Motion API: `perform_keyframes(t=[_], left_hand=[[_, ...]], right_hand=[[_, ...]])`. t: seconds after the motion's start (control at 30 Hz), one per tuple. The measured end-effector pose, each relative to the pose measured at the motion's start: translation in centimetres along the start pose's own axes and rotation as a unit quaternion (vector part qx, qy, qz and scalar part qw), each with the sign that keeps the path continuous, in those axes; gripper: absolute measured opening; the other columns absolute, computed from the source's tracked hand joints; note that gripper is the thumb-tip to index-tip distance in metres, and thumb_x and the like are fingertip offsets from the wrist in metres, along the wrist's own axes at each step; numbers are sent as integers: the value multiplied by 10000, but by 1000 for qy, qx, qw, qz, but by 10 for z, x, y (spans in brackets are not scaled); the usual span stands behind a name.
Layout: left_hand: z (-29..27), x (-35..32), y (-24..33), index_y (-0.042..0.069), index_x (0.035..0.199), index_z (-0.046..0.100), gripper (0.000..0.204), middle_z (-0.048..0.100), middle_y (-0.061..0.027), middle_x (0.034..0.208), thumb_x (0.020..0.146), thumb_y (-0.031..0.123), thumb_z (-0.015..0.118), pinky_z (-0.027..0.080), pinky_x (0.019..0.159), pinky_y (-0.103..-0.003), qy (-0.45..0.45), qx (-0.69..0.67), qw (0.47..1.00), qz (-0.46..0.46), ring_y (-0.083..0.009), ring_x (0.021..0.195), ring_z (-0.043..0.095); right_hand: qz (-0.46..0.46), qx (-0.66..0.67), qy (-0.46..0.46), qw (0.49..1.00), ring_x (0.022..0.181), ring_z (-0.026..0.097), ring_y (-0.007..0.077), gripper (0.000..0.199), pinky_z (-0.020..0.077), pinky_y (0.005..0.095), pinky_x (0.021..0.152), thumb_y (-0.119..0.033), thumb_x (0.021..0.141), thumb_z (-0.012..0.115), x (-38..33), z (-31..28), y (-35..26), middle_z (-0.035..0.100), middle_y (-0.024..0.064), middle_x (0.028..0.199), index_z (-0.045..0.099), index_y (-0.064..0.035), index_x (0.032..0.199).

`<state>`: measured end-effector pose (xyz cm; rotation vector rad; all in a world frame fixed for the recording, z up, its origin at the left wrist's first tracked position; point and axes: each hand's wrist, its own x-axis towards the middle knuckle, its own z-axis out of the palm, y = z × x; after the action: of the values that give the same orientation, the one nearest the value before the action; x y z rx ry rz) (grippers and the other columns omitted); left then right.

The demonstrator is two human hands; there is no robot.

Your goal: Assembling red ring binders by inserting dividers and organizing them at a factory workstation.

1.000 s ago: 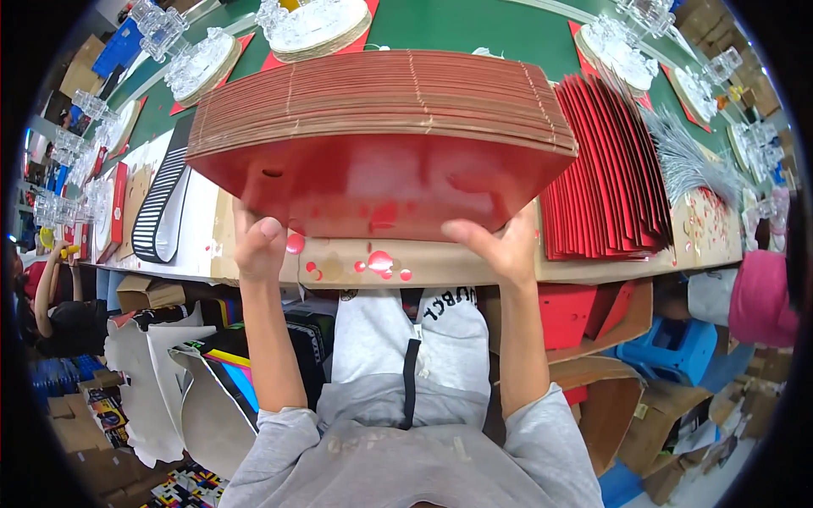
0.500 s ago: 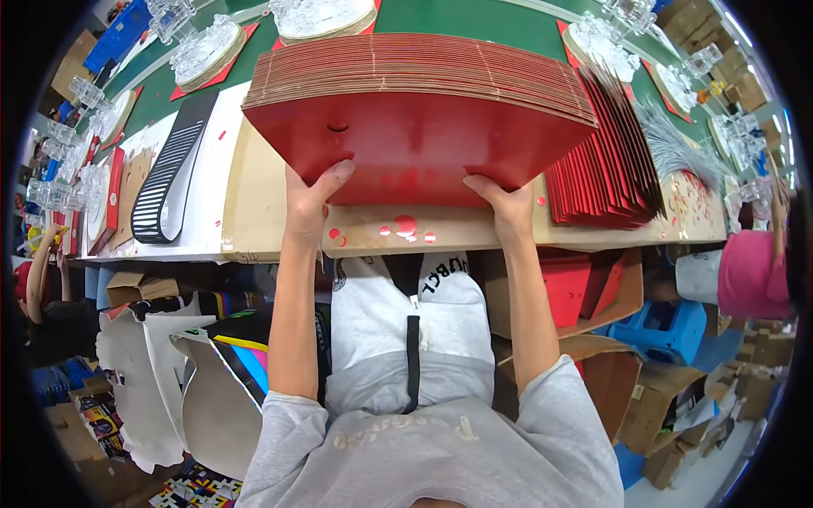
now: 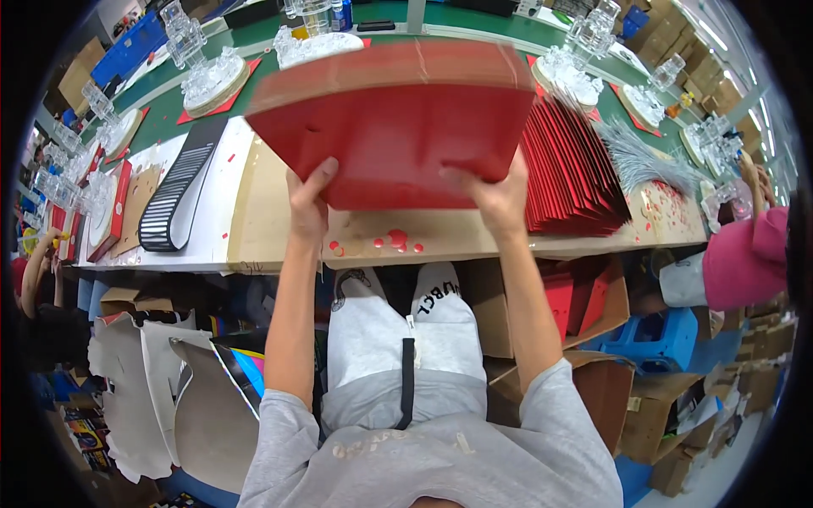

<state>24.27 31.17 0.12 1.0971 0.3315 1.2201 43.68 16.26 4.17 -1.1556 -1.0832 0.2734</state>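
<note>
A thick stack of red cardboard sheets (image 3: pixel 398 140) is raised on edge above the near side of the table, blurred along its top. My left hand (image 3: pixel 310 203) grips its lower left part, thumb on the front face. My right hand (image 3: pixel 500 201) clasps the lower right end, thumb across the front. The other fingers are mostly hidden behind the stack. Just beyond my right hand, a second batch of red cardboard sheets (image 3: pixel 572 169) stands fanned out on the table. Small red paper scraps (image 3: pixel 396 240) lie on the tabletop below the held stack.
A black-and-white striped strip (image 3: pixel 174 190) curls on the left of the table (image 3: pixel 271 220). Clear plastic pieces (image 3: pixel 212 85) stand along the green conveyor. Thin silvery strands (image 3: pixel 648 157) lie at right. Open cartons (image 3: pixel 614 309) and a blue stool (image 3: pixel 656 339) sit below. A co-worker's pink sleeve (image 3: pixel 745 262) shows at right.
The held stack is smeared by motion, looks narrower and has its right end lower and farther left. My right hand has come closer to my left. The view has shifted slightly.
</note>
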Motion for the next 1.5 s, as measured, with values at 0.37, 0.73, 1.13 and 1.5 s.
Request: perform_keyframes(t=[0.37, 0.73, 1.13, 1.5], left_hand=[[42, -44, 185, 20, 1543, 272, 1018, 409, -184, 1509, 700, 194, 815, 257, 1160, -465, 72, 533, 663, 521, -321, 1397, 381], [98, -28, 183, -4, 1246, 601, 675, 699, -182, 898, 618, 112, 820, 543, 751, -417, -60, 659, 724, 194, -356, 781, 683], [3, -22, 122, -75, 1048, 653, 546, 701, -190, 891, 601, 203, 795, 615, 716, -318, 51, 61, 995, -61, -242, 706, 721], [-42, -19, 57, 22, 1102, 641, 584, 677, -77, 993, 547, 42, 822, 532, 853, -342, -40, 133, 990, 8, -211, 904, 654]], right_hand=[[-422, -452, -308, 723, 986, 628, 223, 583, 511, 387, 876, -204, 713, 840, 123, 50, -198, 660, 85, 1026, 558, -64, 1203], [-391, -586, -401, 585, 908, 581, 178, 363, 448, 379, 882, -181, 838, 718, 103, 66, -217, 627, 53, 949, 613, -81, 1170], [255, 50, -79, 962, 1238, 561, 274, 719, 453, 367, 1042, -375, 900, 727, 23, 3, -63, 533, 106, 1397, 425, 2, 1432], [231, 147, -106, 956, 1026, 653, 235, 549, 532, 326, 911, 38, 685, 621, -3, 15, 24, 660, 135, 1107, 558, 18, 1230]])
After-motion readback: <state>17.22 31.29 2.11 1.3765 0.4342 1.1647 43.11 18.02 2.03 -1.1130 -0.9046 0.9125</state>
